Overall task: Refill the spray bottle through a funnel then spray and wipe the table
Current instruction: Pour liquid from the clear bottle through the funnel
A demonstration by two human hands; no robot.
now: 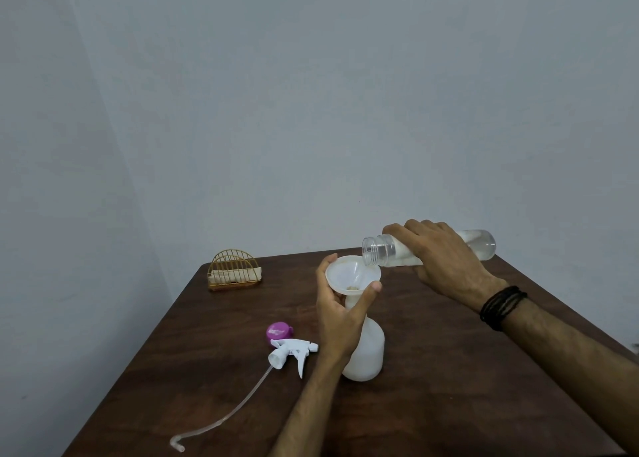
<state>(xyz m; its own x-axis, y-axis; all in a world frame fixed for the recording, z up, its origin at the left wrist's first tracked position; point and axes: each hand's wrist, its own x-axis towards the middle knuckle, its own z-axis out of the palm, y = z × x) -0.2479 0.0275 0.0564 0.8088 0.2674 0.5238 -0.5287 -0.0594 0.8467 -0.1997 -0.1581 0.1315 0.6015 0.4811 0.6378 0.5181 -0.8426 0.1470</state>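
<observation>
- A bare grey wall stands behind a dark wood worktop (449, 370).
- Far left, near the back edge: a gold wire holder (233, 269) with what look like napkins in it.
- Nearer the front: the white sprayer (292, 353), off its bottle, lies on its side with its clear tube (224, 411) trailing to the front left; a purple cap (278, 331) lies just behind it.
- The left hand (340, 313) has its fingers curled round the funnel (352, 273), thumb on the near rim, steadying it in the neck of the spray bottle (366, 356).
- The spray bottle stands upright mid-worktop: white, translucent; its fill level cannot be told.
- The right hand (442, 259) grips a clear bottle (480, 245), tipped almost level, its open mouth at the funnel's rim.
- Step, as I judge it: the refill pour, starting or under way; no stream shows.
- Next calls for a slow tilt, mouth over the funnel, funnel held steady, so nothing spills.
</observation>
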